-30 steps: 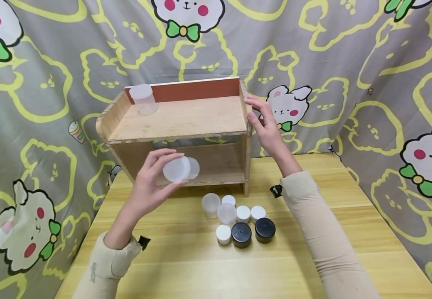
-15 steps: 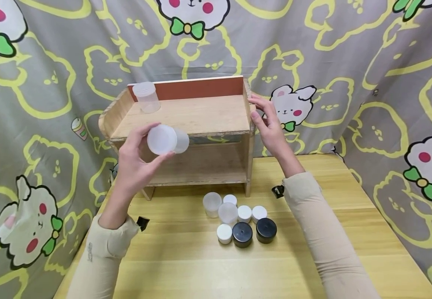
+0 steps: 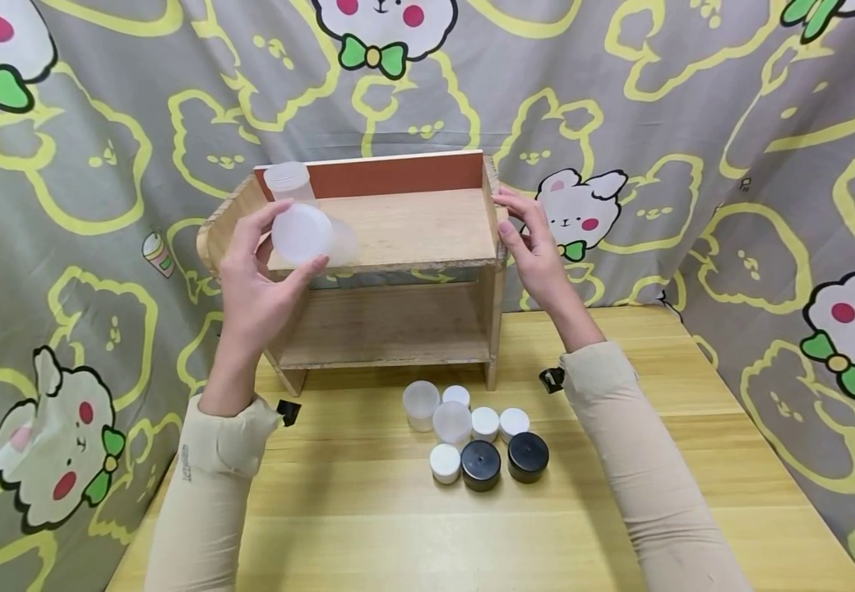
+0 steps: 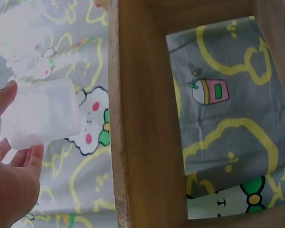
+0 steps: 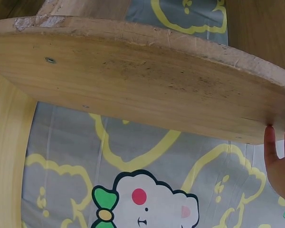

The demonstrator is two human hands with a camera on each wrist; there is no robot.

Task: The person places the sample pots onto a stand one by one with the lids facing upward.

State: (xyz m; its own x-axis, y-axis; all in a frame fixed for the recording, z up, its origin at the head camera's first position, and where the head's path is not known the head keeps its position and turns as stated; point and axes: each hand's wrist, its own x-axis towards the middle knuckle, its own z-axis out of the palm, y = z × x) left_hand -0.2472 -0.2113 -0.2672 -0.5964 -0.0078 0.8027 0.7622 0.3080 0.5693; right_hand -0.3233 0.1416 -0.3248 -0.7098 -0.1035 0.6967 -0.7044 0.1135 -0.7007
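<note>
My left hand (image 3: 251, 275) grips a translucent plastic jar (image 3: 302, 233) by its white lid end, thumb below and fingers above. The jar is tilted on its side in front of the upper board of a small wooden shelf (image 3: 405, 230). In the left wrist view the jar (image 4: 50, 113) shows beside the upper board's edge. Another lidded clear jar (image 3: 287, 178) stands at the left end of that board, partly hidden behind the held one. My right hand (image 3: 540, 255) rests against the shelf's right side panel, its fingertips (image 5: 270, 130) touching the outer face.
Before the shelf, a cluster stands on the wooden table (image 3: 368, 526): two translucent jars (image 3: 422, 403), several small white-lidded jars (image 3: 445, 463) and two black-lidded jars (image 3: 481, 464). A patterned grey curtain (image 3: 413, 90) hangs behind and at both sides.
My left hand has lifted the jar from before the lower compartment, up and left to the upper board's height. The right hand stays at the side panel.
</note>
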